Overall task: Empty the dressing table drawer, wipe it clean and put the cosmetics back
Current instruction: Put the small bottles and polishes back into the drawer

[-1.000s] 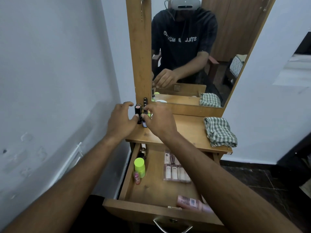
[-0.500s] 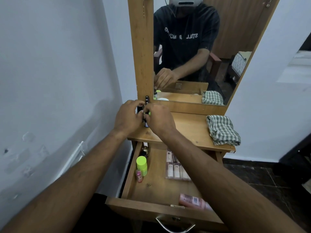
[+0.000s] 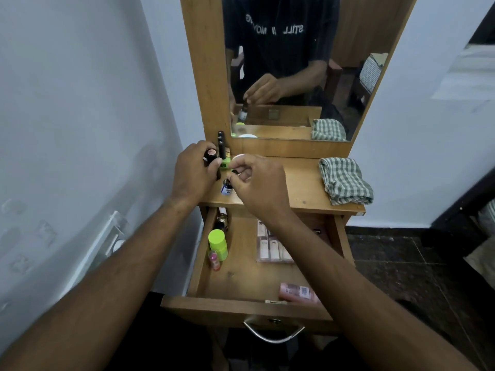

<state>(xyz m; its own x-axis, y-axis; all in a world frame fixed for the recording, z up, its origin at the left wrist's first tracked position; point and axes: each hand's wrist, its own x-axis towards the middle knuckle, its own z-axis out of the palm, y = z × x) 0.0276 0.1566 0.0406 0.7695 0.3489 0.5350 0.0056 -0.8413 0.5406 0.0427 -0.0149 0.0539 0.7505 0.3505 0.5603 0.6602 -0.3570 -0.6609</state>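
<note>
Table, wooden, with mirror at its back edge.

On the table top, back left corner: tall black tubes upright against the mirror frame; a lime-green item just beside them; a round pale compact, partly hidden.

Left hand: closed around a dark bottle with a pinkish cap.

Right hand: fingertips pinched on the black cap of a small blue-labelled bottle, which stands on the table near the front left edge.

Right side of the table: folded green-checked cloth.

Drawer, pulled open below. Along its left wall: a dark bottle, a lime-green capped container, a small pink bottle. Centre: a clear pack of sachets. Front right corner: a pink tube lying flat.
</note>
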